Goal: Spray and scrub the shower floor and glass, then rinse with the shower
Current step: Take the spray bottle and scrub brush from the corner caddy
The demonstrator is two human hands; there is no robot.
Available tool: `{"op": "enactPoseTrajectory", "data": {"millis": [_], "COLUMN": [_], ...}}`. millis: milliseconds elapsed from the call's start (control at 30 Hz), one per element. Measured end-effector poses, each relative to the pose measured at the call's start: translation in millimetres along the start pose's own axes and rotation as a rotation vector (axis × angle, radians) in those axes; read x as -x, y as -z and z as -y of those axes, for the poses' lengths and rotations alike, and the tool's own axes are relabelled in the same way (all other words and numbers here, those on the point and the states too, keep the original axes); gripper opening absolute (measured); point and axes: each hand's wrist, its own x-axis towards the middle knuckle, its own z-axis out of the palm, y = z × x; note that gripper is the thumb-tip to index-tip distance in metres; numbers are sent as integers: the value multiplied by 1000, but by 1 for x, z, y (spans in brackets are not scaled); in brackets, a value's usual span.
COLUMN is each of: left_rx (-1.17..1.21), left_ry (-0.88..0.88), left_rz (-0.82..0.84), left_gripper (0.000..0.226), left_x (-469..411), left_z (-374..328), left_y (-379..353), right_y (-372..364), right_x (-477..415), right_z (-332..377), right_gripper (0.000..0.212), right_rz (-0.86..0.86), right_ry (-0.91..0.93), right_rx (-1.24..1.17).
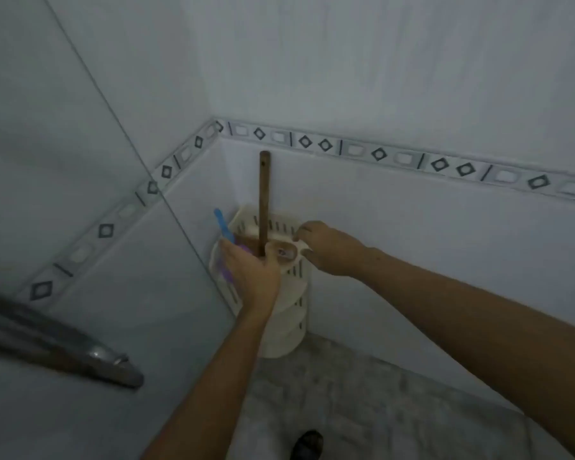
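Nearest, at 6 o'clock, a dark toe (shoe or sandal, too blurry to say) sits on the mottled grey shower floor; over at 8 o'clock there's a blurry chrome fitting, can't tell what it is. Both bare forearms reach toward the corner; the left hand is curled round the bottom of a brown handle that stands upright out of a cream plastic corner rack; the handle's lower end is hidden. The right hand, at 3 o'clock of the left one, has its fingers bent over the rack's top rim, holding it. A blue stick and something purple poke out at 9 o'clock of the left hand; behind it all, white wall tiles with a diamond border strip.
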Motion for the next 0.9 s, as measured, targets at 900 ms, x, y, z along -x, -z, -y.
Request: {"op": "enactPoseTrajectory", "data": {"millis": [900], "left_rx": [39], "left_ry": [-326], "left_rz": [53], "left_gripper": [55], "left_x": [-84], "left_z": [83], "left_y": [-25], "right_y": [-22], "right_x": [-134], "right_z": [32], "right_gripper": [19], "right_rz": [380], "right_ry": [-189], "right_rx": [306]}}
